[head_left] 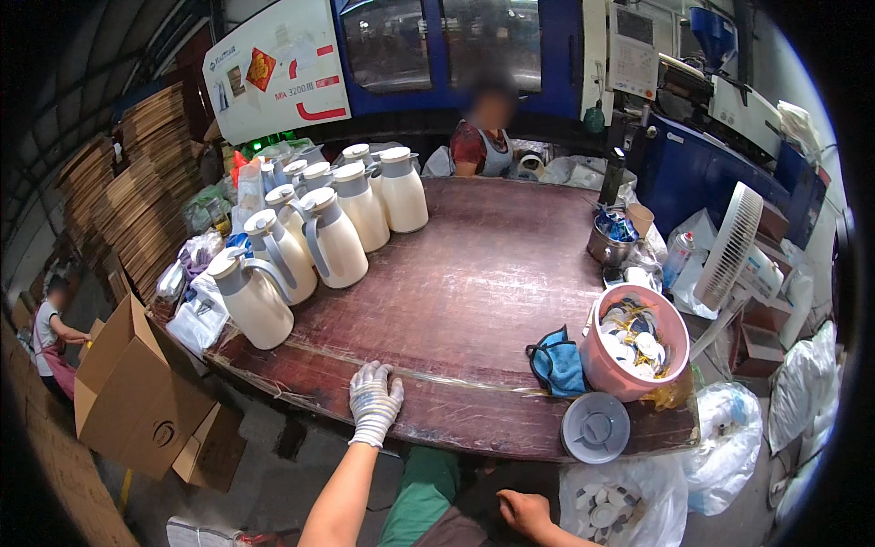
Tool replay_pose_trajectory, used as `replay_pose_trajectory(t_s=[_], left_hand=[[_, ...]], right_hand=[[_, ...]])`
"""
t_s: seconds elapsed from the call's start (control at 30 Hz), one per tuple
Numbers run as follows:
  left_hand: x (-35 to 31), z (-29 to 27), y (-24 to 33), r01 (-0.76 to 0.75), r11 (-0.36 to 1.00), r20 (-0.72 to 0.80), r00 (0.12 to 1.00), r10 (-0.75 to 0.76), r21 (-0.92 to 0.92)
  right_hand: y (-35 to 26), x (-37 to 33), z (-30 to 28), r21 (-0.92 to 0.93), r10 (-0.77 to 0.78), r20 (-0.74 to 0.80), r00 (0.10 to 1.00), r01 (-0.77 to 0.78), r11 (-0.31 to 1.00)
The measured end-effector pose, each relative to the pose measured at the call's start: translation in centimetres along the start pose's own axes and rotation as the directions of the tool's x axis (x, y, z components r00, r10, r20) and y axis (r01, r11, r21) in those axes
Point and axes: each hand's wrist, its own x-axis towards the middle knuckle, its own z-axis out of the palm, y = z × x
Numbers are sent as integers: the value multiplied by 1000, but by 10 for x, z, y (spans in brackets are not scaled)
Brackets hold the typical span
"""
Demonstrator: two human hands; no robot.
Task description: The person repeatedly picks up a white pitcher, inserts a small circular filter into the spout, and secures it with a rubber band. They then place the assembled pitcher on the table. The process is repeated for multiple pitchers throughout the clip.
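My left hand [374, 401], in a white knit glove, lies flat on the near edge of a dark brown worktable [474, 273], fingers spread and holding nothing. My right hand [526, 510] is bare and rests low on my lap below the table edge, fingers curled, with nothing visible in it. Several cream-coloured thermos jugs [314, 237] with grey lids and handles stand in rows along the table's left side. A pink bucket [638, 342] full of round lid parts sits at the right. A grey round lid [594, 427] lies on the table corner beside it.
A blue cloth [558, 362] lies left of the bucket. A person stands at the far side of the table; another crouches at far left. An open cardboard box [137, 392] sits left of the table, a white fan [729, 246] at the right, a plastic bag of parts [620, 501] below.
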Motion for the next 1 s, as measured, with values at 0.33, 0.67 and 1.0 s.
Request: replay_pose_trajectory(t_s=[0.33,0.67,1.0], left_hand=[[0,-2,1,-2,1000,13,1000,2,-16],[0,0,-1,1,1000,32,999,-1,7],[1,-3,1,-7,1000,-7,1000,7,-8]], right_hand=[[3,0,5,-87,-44,28,999,47,995],[6,0,7,-117,-53,41,998,58,991],[0,3,3,-111,-2,55,998,8,994]])
